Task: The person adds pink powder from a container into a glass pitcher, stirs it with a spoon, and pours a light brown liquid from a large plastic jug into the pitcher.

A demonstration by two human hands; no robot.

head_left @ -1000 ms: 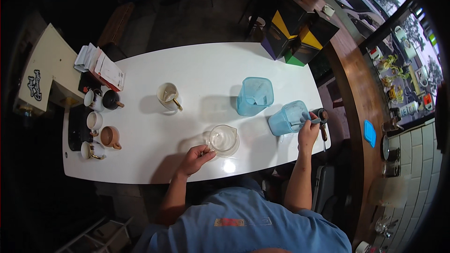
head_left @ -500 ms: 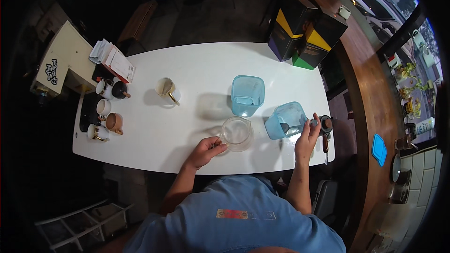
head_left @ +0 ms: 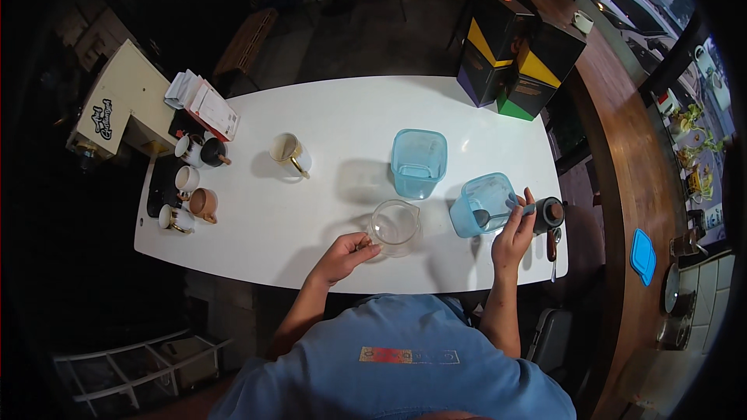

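Fingers of the left hand (head_left: pixel 341 258) are closed on the handle side of one clear glass pitcher (head_left: pixel 397 229), just below the frame's center, its spout toward the upper right. Fingers of the right hand (head_left: pixel 513 243), right of center, pinch the handle of one scoop (head_left: pixel 498 219), the index finger raised; its dark end sits within the opening of a blue container (head_left: pixel 464 220). That makes two blue containers, the second container (head_left: pixel 419 180) standing to its upper left. One white mug (head_left: pixel 286 149) with a gold handle stands left of center on the white table (head_left: pixel 241 225). Five more cups (head_left: pixel 204 202) cluster at the table's left end, and one blue lid (head_left: pixel 643 257) lies on the wooden counter (head_left: pixel 618 187) at far right.
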